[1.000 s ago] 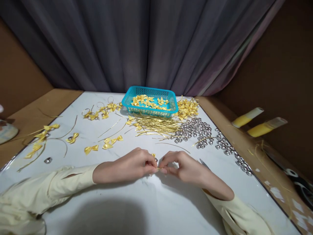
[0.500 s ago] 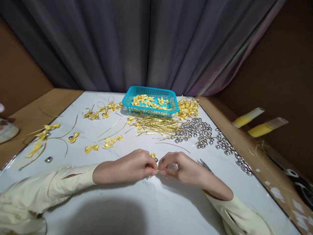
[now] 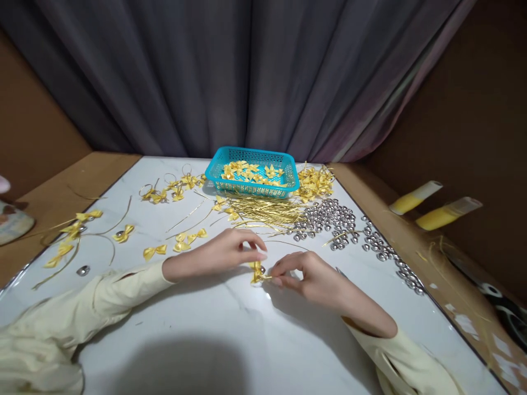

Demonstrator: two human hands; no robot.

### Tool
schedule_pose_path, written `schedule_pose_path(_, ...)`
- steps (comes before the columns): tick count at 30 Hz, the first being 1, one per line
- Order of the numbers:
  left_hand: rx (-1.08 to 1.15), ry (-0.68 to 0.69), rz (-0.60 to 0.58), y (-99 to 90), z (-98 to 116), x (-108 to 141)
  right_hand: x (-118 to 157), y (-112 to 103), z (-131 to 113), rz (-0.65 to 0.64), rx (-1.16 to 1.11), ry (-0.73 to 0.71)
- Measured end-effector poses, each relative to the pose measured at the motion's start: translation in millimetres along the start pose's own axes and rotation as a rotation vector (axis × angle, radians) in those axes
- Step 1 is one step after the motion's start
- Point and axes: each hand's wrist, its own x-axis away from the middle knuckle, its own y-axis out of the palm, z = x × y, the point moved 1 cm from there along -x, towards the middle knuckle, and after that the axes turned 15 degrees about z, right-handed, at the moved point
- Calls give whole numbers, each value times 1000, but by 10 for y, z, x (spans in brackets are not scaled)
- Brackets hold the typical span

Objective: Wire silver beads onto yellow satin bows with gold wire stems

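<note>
At the centre of the white table, a yellow bow (image 3: 256, 272) lies with a silver heart-shaped piece (image 3: 262, 270) beside it. My right hand (image 3: 300, 274) pinches a thin gold cord (image 3: 267, 277) that runs to the bow. My left hand (image 3: 230, 249) is just above and left of the bow, its thumb and forefinger apart with nothing visible between them. A pair of scissors (image 3: 341, 272) is mostly hidden behind my right hand and wrist.
A blue basket (image 3: 252, 189) of yellow bows stands at the back. Before it lie gold cords (image 3: 267, 211) and silver hearts (image 3: 329, 216). More bows (image 3: 154, 251) lie left; two yellow-filled tubes (image 3: 444, 215) are at the right.
My left hand has let go of the cord and moved up and left, its fingers opening. My right hand still pinches the cord, and the bow now shows more fully.
</note>
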Motion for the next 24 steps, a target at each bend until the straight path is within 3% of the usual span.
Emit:
schedule_pose_path(2, -142, 123, 31, -20, -63, -79, 1, -10, 3, -5, -15, 24)
schedule_pose_path(5, -260, 200, -126, -17, -128, -157, 3, -30, -4, -19, -27, 47)
schedule_pose_path(8, -225, 220, -278, -24, -133, -181, 1, -53, -18, -26, -27, 77)
schedule_pose_path(12, -120, 241, -393, -19, -126, -172, -2, -69, -38, -45, -50, 114)
schedule_pose_path(18, -101, 159, -306, 25, -114, -132, 8, -80, -63, -74, -68, 161)
schedule_pose_path(24, -60, 65, -198, 28, 40, -58, 5, -67, -67, -115, -152, 133)
